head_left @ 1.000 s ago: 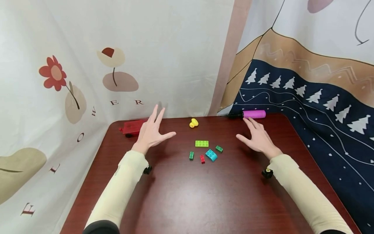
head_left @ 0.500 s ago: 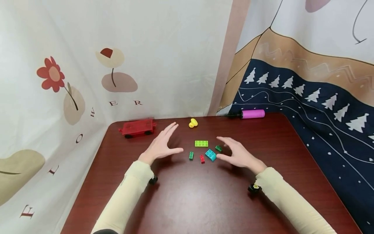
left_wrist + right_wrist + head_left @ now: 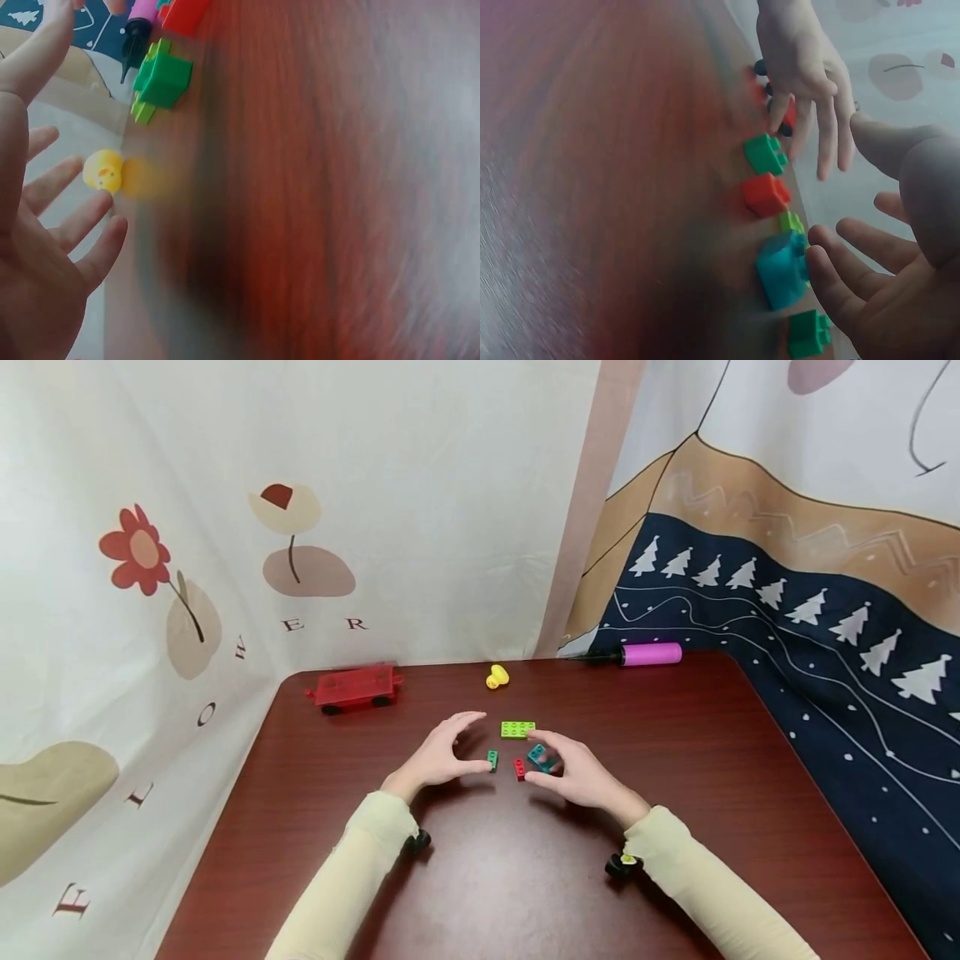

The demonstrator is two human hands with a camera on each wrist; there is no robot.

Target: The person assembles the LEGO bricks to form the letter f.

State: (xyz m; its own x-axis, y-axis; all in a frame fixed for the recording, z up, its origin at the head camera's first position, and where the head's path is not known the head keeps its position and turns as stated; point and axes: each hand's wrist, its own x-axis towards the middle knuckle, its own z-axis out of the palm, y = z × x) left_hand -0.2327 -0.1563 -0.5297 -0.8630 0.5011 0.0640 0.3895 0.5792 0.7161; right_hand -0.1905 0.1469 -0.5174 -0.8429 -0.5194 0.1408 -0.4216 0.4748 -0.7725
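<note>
My left hand [image 3: 441,758] is beside a small green brick [image 3: 492,757], its thumb tip right at that brick in the head view and its fingers spread. My right hand [image 3: 583,774] hovers around a teal brick [image 3: 537,753], thumb and fingers apart, partly covering it. Between the two hands sits a small red brick [image 3: 520,769]. Just beyond lies a lime green brick [image 3: 513,729], with a right fingertip overlapping its corner. A second green brick [image 3: 807,334] shows in the right wrist view; the right hand hides it from the head view. Neither hand grips anything.
A red toy wagon [image 3: 354,687] with black wheels stands at the back left of the brown table [image 3: 517,893]. Near the back edge are a yellow rubber duck [image 3: 497,676] and a pink hand pump [image 3: 651,654]. Printed curtains hang behind.
Both hands have moved inward and nearer, from the table's sides to the bricks. The wagon, partly covered by the left hand before, now shows whole. The bricks stay where they were.
</note>
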